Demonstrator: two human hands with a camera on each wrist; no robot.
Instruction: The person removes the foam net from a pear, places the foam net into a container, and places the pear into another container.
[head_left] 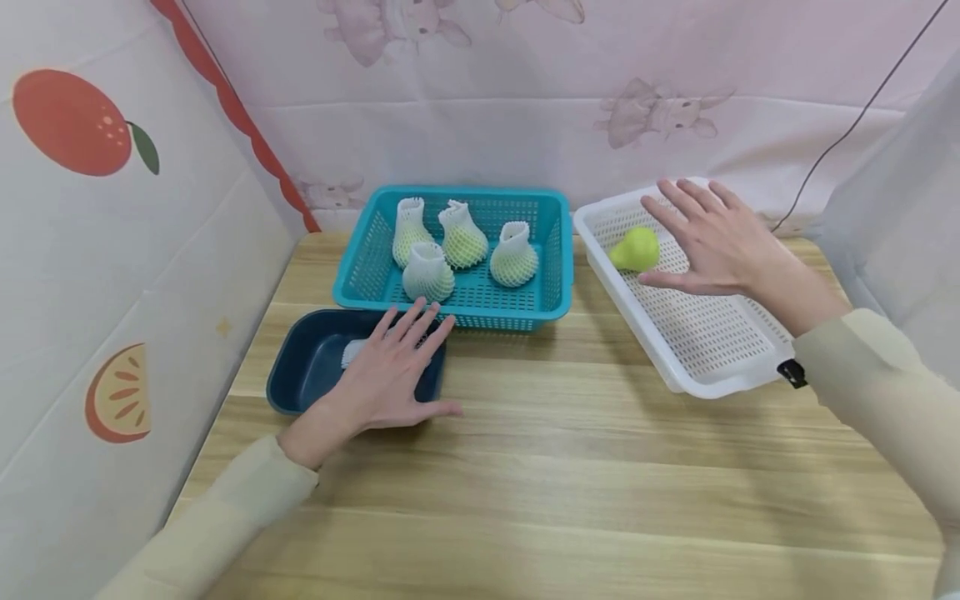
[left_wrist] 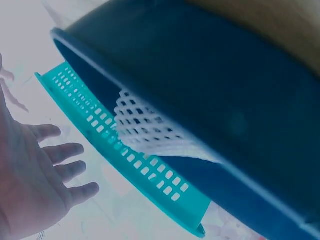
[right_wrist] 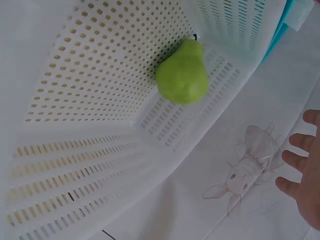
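My left hand (head_left: 390, 367) hovers with spread fingers over the dark blue basin (head_left: 300, 367), holding nothing. Inside that basin lies a white foam net sleeve (left_wrist: 145, 127), partly hidden by the hand in the head view. Over the white basket (head_left: 712, 333) my right hand (head_left: 716, 242) is held with its fingers apart, nothing in its grasp. A green pear (right_wrist: 182, 75) lies in the far left part of that basket, just left of the right hand. Several pears in foam net sleeves (head_left: 513, 257) stand in the teal basket (head_left: 555, 250) at the back.
The wooden table (head_left: 555, 467) carries all three containers. A printed curtain (head_left: 495, 142) hangs behind it, and another patterned sheet (head_left: 97, 267) borders the left side. A thin dark cable (head_left: 832, 137) runs down the curtain behind the white basket.
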